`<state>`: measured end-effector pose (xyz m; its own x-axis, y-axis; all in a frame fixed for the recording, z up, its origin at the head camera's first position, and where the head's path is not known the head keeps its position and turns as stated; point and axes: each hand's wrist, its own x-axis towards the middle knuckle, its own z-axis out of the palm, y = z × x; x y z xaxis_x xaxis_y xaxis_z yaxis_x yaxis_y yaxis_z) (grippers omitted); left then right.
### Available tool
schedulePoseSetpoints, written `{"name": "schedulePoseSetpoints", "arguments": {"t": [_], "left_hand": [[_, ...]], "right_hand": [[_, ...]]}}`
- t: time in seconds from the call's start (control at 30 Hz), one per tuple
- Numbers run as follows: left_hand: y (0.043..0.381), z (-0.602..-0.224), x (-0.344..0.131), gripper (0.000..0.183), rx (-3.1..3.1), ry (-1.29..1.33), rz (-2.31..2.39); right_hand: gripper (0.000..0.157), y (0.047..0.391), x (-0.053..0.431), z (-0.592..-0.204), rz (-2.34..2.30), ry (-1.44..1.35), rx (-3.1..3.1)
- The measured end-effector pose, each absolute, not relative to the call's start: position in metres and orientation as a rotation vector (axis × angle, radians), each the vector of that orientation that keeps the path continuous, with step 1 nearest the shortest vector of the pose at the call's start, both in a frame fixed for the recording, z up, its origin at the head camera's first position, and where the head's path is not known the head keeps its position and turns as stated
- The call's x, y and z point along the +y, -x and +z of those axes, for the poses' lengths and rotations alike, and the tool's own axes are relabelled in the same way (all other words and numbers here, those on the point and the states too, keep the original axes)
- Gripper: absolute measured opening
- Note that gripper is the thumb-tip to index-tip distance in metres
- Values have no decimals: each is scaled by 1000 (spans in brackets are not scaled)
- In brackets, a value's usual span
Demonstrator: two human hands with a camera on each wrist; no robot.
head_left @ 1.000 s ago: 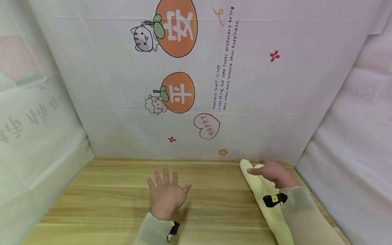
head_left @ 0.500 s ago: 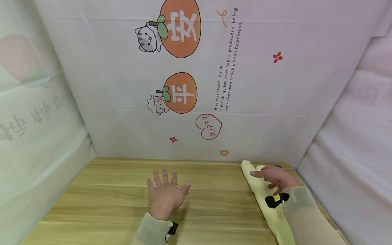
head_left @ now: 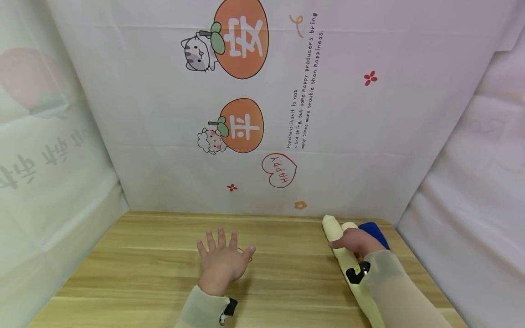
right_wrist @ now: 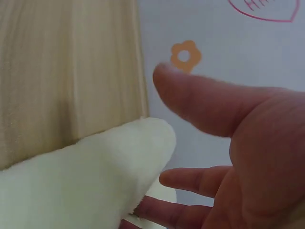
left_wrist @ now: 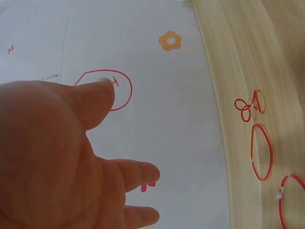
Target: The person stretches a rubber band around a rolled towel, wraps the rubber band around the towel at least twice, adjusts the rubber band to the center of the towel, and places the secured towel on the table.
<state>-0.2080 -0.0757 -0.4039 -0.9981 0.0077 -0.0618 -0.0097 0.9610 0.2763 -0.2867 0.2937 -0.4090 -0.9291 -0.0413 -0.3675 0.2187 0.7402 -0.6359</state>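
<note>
My right grip [head_left: 358, 242] is released, thumb and fingers apart, above the far part of a pale yellow, soft roll of fabric [head_left: 346, 260] on the wood-grained worktop [head_left: 164, 273]. The roll extends left and nearer, its long axis slanting away leftward to the white printed sheet [head_left: 336, 173]. My left grip [head_left: 224, 262], fingers splayed, is well apart. The right-wrist view shows my thumb clear of the fabric, fingers partly behind; contact unclear. The left-wrist view reveals thin red loops [left_wrist: 271, 155]; only the head view shows a deep-blue piece [head_left: 374, 231] beyond.
</note>
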Motion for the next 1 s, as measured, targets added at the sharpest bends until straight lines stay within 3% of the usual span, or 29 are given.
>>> {"name": "schedulePoseSetpoints", "arguments": {"t": [0.13, 0.37, 1.0], "left_hand": [[208, -404, -76, 85, 3044, -1, 442], [208, -404, -76, 84, 3038, -22, 452], [210, -405, -78, 86, 3010, -47, 545]], "right_hand": [[80, 288, 285, -417, -923, -98, 2682], [78, 291, 274, -422, -858, -76, 2688], [41, 313, 241, -434, -312, 21, 2927]]}}
